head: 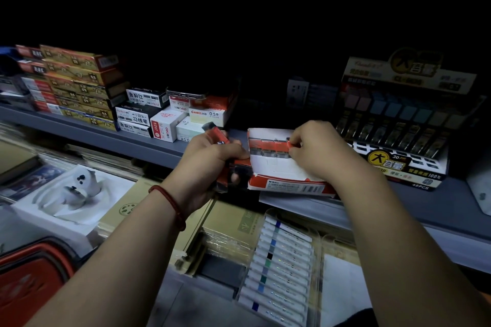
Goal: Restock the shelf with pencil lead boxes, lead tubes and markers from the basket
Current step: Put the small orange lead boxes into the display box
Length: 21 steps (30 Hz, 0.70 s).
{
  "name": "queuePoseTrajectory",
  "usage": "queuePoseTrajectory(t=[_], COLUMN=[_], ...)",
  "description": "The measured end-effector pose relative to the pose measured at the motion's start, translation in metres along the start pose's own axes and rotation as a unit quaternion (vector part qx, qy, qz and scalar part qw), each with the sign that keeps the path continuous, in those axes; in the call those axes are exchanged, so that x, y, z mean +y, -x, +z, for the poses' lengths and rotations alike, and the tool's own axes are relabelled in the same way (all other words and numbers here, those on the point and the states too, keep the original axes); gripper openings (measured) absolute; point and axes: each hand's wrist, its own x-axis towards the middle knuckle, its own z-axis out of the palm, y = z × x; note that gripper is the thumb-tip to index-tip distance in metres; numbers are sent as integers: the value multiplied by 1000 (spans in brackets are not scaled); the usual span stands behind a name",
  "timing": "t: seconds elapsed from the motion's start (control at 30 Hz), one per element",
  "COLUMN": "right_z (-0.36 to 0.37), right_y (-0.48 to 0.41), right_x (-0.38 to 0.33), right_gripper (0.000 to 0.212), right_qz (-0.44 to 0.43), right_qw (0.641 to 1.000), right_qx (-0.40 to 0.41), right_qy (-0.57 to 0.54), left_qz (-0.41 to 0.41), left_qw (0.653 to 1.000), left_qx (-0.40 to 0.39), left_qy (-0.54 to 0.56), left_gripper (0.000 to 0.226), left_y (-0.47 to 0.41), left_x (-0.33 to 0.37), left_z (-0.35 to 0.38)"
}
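An open red and white display box (276,172) lies on the grey shelf (127,138), with a row of red lead tubes (268,147) at its back. My right hand (321,151) pinches one red tube at the right end of that row. To the left of the box, my left hand (212,164) grips a bunch of red and black lead tubes (218,137), some sticking out above and some below the fist. A red basket (29,281) shows at the bottom left corner.
Stacked pencil lead boxes (79,85) and small white boxes (167,122) fill the shelf's left. A black and yellow lead display (398,119) stands at the right. Below the shelf lie a clear tray of markers (281,260), notebooks and a white packaged item (71,191).
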Motion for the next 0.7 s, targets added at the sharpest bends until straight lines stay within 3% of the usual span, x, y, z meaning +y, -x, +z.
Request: queuePoseTrajectory(t=[0.1,0.2,0.27,0.37,0.47,0.63,0.7], right_z=[0,-11,-16,-9,1,-17,-27], right_y=[2,12,19,23,18,8,7], right_x=[-6,-31,-52,-74,-80,-50,-27], right_gripper=[24,21,19,22,8,7,4], right_qz=[-15,-90,-126,-153,-131,-42,6], right_qw=[1000,976,934,922,924,884,901], right_qx=[-10,69,52,37,57,132,167], right_qy=[-7,-184,-330,-353,-355,-446,-400], left_qz=[13,29,42,85,85,68,74], left_qw=[1000,999,997,988,984,995,996], left_qx=[0,4,-5,-23,-43,-9,0], left_qy=[-16,-28,-69,-129,-148,-70,-44], left_gripper=[25,31,31,24,30,38,40], left_y=[2,3,3,6,7,3,2], left_x=[2,3,2,0,-1,-1,-1], left_z=[2,2,2,6,5,-6,-10])
